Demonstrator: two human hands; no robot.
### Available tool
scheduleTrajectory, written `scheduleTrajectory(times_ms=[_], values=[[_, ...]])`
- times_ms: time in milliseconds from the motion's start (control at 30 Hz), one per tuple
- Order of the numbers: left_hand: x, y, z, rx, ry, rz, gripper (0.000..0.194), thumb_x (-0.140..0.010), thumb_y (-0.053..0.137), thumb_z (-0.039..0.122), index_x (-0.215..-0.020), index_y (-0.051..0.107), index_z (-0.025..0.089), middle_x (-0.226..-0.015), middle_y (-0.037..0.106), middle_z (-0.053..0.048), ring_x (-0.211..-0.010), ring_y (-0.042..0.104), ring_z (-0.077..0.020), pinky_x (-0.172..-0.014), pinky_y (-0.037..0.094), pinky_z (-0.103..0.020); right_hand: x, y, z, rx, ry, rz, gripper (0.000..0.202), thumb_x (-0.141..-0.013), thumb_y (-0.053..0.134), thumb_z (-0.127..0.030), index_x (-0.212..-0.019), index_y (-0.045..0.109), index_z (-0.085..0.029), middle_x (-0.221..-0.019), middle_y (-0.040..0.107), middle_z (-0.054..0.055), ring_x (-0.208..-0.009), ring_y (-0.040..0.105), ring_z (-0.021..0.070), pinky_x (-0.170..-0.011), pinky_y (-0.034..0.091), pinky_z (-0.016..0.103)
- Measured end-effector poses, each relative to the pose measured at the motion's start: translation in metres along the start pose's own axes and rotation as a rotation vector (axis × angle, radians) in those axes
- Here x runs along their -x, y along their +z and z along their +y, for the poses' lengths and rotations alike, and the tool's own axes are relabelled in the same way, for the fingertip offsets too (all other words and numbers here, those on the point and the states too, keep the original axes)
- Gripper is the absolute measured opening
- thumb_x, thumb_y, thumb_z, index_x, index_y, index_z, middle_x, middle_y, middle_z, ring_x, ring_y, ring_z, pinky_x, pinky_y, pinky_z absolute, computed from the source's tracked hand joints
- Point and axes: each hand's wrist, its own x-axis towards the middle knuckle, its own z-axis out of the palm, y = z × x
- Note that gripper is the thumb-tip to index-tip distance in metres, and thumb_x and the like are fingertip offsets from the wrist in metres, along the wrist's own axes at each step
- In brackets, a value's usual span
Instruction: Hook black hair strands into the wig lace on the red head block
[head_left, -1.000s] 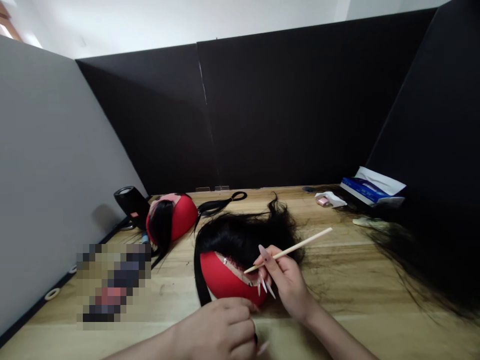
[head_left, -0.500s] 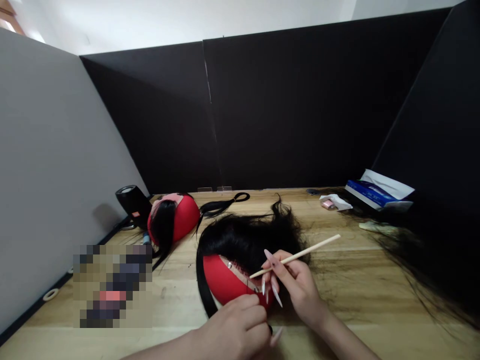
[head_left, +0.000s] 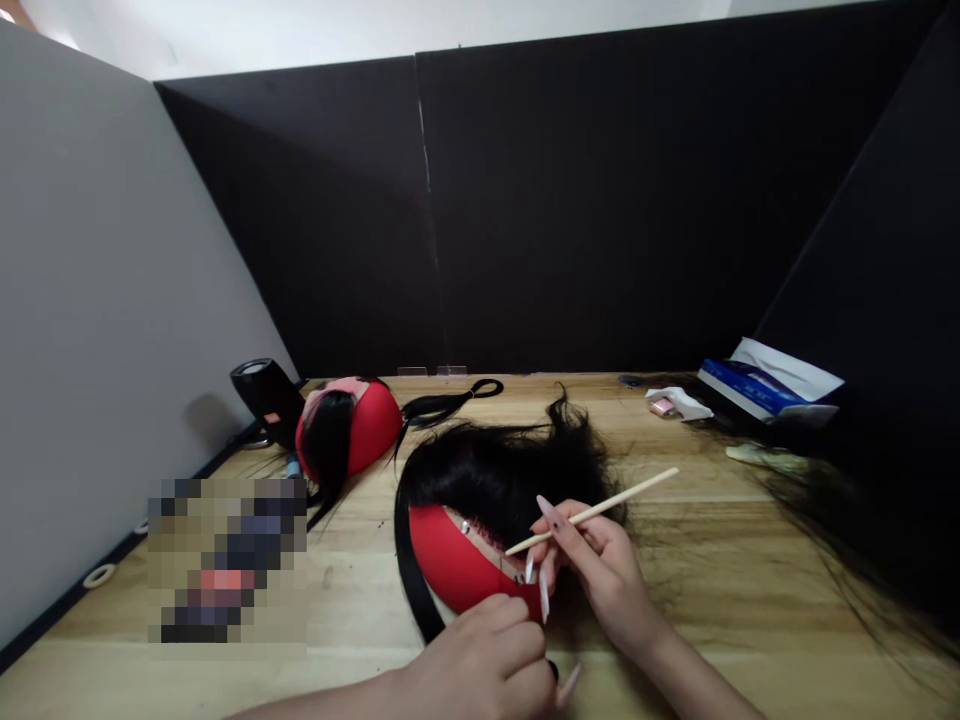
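A red wig block [head_left: 457,560] lies in front of me, carrying a wig of long black hair [head_left: 480,465] with a pale lace edge [head_left: 480,540]. Pins sit along that edge. My right hand [head_left: 600,570] pinches a thin wooden stick [head_left: 622,497], its lower end close to the lace and hairline; whether it touches cannot be seen. At the near side of the block, my left hand [head_left: 487,660] is closed, knuckles up. Its fingertips are mostly hidden, as is whatever they hold. A small dark object shows beside its thumb.
Back left, a second red block [head_left: 375,425] with black hair stands by a black speaker [head_left: 266,400]. A tied hair bundle [head_left: 442,405] lies behind. To the right are a blue tissue box [head_left: 757,390], crumpled tissue [head_left: 686,403] and loose hair [head_left: 817,520]. Tape [head_left: 99,576] lies left.
The view has shifted slightly. My right fingers have moved a little around the stick, whose tip stays near the lace edge. My left hand remains closed by the block.
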Motion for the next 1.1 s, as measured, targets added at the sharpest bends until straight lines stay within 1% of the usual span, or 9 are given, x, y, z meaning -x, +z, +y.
scheduleTrajectory(times_ms=[167, 367, 600, 733, 933, 1100], values=[[-0.0035, -0.0016, -0.0006, -0.003, -0.003, -0.004, 0.043, -0.098, 0.040, 0.016, -0.055, 0.047, 0.015, -0.057, 0.039, 0.000, -0.058, 0.029, -0.0137, -0.055, 0.030, -0.026, -0.0008, -0.0002, 0.0025, -0.025, 0.009, 0.018, 0.042, -0.079, 0.071, -0.053, -0.079, 0.062, -0.012, -0.063, 0.069, 0.006, -0.044, 0.060, 0.0108, -0.044, 0.047, 0.020], [0.0001, -0.0008, 0.0010, -0.016, -0.004, -0.011, 0.040, -0.097, 0.043, 0.015, -0.057, 0.047, 0.015, -0.058, 0.040, 0.000, -0.059, 0.029, -0.0142, -0.055, 0.029, -0.026, -0.0013, -0.0017, 0.0078, -0.059, 0.011, 0.026, 0.039, -0.080, 0.071, -0.051, -0.080, 0.064, -0.013, -0.063, 0.069, 0.006, -0.045, 0.061, 0.0118, -0.044, 0.048, 0.020], [0.0029, -0.0003, 0.0002, 0.020, -0.043, -0.058, 0.034, -0.096, 0.044, 0.016, -0.063, 0.049, 0.015, -0.063, 0.042, -0.001, -0.062, 0.033, -0.0147, -0.059, 0.034, -0.025, -0.0008, -0.0009, 0.0060, -0.115, 0.054, 0.053, 0.039, -0.076, 0.075, -0.050, -0.079, 0.065, -0.012, -0.063, 0.070, 0.006, -0.045, 0.063, 0.0127, -0.045, 0.050, 0.021], [0.0007, -0.0037, 0.0001, 0.062, -0.080, -0.089, 0.035, -0.098, 0.038, 0.014, -0.065, 0.050, 0.015, -0.064, 0.043, -0.001, -0.063, 0.033, -0.0148, -0.063, 0.038, -0.024, -0.0003, 0.0010, 0.0027, -0.136, 0.086, 0.065, 0.043, -0.072, 0.078, -0.051, -0.078, 0.065, -0.011, -0.062, 0.070, 0.008, -0.045, 0.064, 0.0141, -0.044, 0.050, 0.021], [-0.0020, -0.0043, 0.0023, 0.002, -0.041, -0.048, 0.038, -0.097, 0.043, 0.017, -0.060, 0.047, 0.016, -0.061, 0.040, 0.000, -0.059, 0.030, -0.0144, -0.057, 0.034, -0.025, 0.0010, 0.0028, 0.0011, -0.145, 0.092, 0.086, 0.041, -0.072, 0.079, -0.050, -0.079, 0.067, -0.011, -0.062, 0.070, 0.007, -0.045, 0.064, 0.0144, -0.045, 0.051, 0.022], [-0.0005, -0.0016, 0.0030, 0.007, -0.055, -0.015, 0.041, -0.098, 0.039, 0.016, -0.058, 0.046, 0.016, -0.059, 0.038, 0.000, -0.058, 0.029, -0.0141, -0.056, 0.034, -0.024, 0.0035, 0.0046, 0.0000, -0.138, 0.083, 0.096, 0.038, -0.075, 0.077, -0.047, -0.080, 0.066, -0.010, -0.064, 0.071, 0.007, -0.048, 0.065, 0.0128, -0.047, 0.051, 0.020]])
